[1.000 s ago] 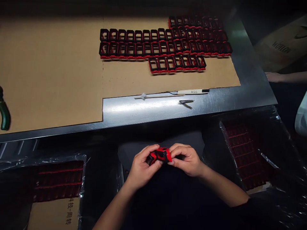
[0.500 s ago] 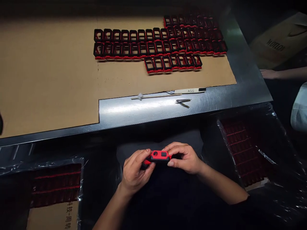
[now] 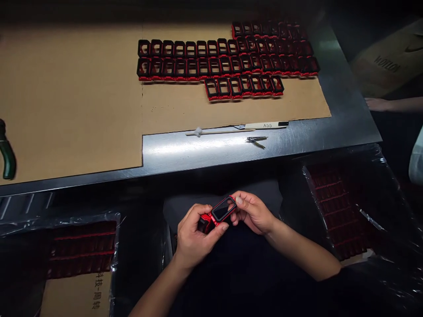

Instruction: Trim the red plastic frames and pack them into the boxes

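At the far left, a green-handled tool (image 3: 7, 156) is lying on the cardboard sheet (image 3: 66, 101), and below the table edge a plastic-lined bin (image 3: 79, 248) is holding rows of dark red parts. Toward the middle, the left hand (image 3: 193, 235) is curling around the lower left end of a red and black frame (image 3: 222, 210), with the thumb pressing along its near edge. The frame is sitting tilted between the two hands, in front of the metal table (image 3: 211, 152) and above the person's dark lap. The right hand (image 3: 253, 212) is pinching the frame's upper right end between thumb and fingertips. On the table beyond, a thin stick (image 3: 218, 132), a white label (image 3: 267, 125) and small tweezers (image 3: 256, 141) are lying near one another, and rows of matching frames (image 3: 228, 59) are standing close-packed on the cardboard. To the right, a second lined bin (image 3: 340, 211) is holding more red parts, and another person's hand (image 3: 376, 104) is resting at the table's far right edge.
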`<action>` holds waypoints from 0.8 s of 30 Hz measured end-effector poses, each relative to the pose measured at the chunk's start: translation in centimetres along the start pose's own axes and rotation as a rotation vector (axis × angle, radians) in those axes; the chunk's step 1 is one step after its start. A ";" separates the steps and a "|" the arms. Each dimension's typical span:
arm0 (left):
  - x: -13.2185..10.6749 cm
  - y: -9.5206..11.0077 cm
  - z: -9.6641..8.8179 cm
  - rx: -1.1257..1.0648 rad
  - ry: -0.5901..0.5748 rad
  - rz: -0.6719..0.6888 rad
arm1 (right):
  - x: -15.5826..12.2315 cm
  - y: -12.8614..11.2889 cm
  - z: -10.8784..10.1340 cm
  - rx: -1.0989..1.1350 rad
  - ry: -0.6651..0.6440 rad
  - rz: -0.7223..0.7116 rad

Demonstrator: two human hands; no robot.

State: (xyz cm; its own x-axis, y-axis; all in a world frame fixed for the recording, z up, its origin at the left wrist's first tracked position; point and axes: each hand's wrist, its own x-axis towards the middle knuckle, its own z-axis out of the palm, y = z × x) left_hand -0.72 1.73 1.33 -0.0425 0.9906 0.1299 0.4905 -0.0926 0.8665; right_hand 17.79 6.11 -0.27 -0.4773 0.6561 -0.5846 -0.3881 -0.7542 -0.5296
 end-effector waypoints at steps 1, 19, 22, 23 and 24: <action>-0.1 0.0 0.2 -0.020 0.004 -0.034 | 0.0 0.0 0.2 0.017 0.014 -0.001; -0.5 1.5 0.9 -0.042 -0.050 -0.218 | 0.4 -0.8 1.3 0.007 0.154 0.041; -0.4 1.7 0.8 -0.013 -0.049 -0.147 | 0.6 -0.7 1.3 0.036 0.163 0.073; -0.4 1.7 0.8 -0.012 -0.054 -0.140 | 0.6 -0.7 1.3 0.036 0.167 0.077; -0.4 1.7 0.8 -0.011 -0.060 -0.140 | 0.6 -0.7 1.3 0.032 0.171 0.079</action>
State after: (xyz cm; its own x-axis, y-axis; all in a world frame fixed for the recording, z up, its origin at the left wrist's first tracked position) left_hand 0.83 1.22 2.38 -0.0572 0.9981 -0.0217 0.4738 0.0463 0.8794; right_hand 16.70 7.03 0.57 -0.3675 0.5879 -0.7207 -0.3812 -0.8020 -0.4599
